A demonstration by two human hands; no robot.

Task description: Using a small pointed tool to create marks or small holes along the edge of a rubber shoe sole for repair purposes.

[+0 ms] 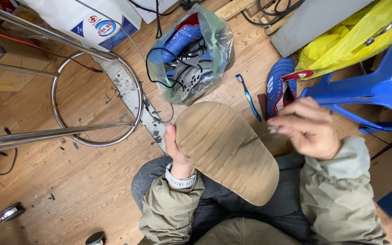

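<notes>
Tan oval shoe sole with faint ridges across it [225, 152] sits dead centre, its flat underside turned up to the camera, above the person's lap. The left hand [176, 156] grips its edge at nine o'clock, thumb up along the rim and the other fingers hidden behind, a white wristwatch [180, 181] just below. At three o'clock the right hand [308, 128] hovers beside the sole, fingers pinched together on a thin brush-like tool [263, 135], blurred, whose end reaches over the sole's surface. At twelve o'clock lies a clear plastic bag of blue shoes [191, 54]; at one o'clock a blue toothbrush [248, 96] on the wooden floor [82, 181], a blue shoe [277, 86] just beside it. A blue plastic chair [377, 86] stands at two o'clock, a steel stool frame [69, 131] at nine
</notes>
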